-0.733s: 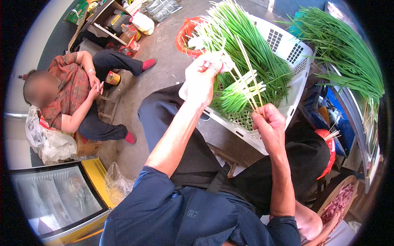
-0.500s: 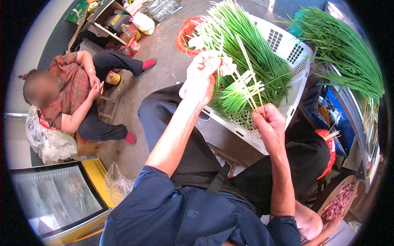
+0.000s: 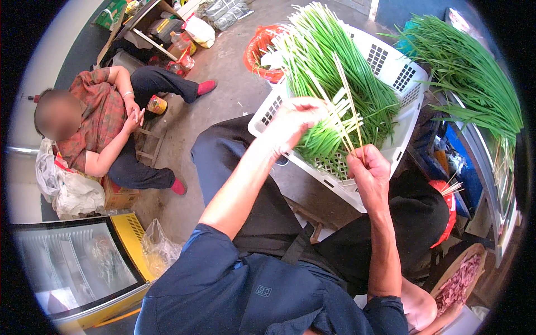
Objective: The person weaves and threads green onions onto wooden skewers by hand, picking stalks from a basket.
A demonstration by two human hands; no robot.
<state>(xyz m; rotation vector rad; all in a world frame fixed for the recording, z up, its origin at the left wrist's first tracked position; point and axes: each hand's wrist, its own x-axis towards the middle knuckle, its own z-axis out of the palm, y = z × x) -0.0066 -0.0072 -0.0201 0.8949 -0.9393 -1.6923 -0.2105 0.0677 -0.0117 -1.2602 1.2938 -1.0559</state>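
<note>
My right hand [image 3: 369, 166] pinches the lower ends of two thin bamboo skewers [image 3: 349, 97], which point up and away and spread apart towards their tips. Short lengths of garlic chives [image 3: 321, 137], pale at one end, sit across the skewers. My left hand [image 3: 296, 120] is closed at the left side of these pieces, its fingertips against the stalks; exactly which ones it grips is partly hidden. Below and beyond both hands, a white plastic basket [image 3: 410, 103] holds a big heap of long garlic chives [image 3: 340, 61].
An orange-red lined bucket [image 3: 258, 47] stands behind the basket. More chives [image 3: 463, 72] lie at right, above a red bag with skewers [image 3: 446, 206]. A tray of chopped meat [image 3: 460, 285] is lower right. At left, another person [image 3: 103, 123] sits near a glass-topped cooler [image 3: 84, 268].
My left hand has come down and to the right, from above the basket's edge to the stalks on the skewers. My right hand has barely moved, still holding the skewers.
</note>
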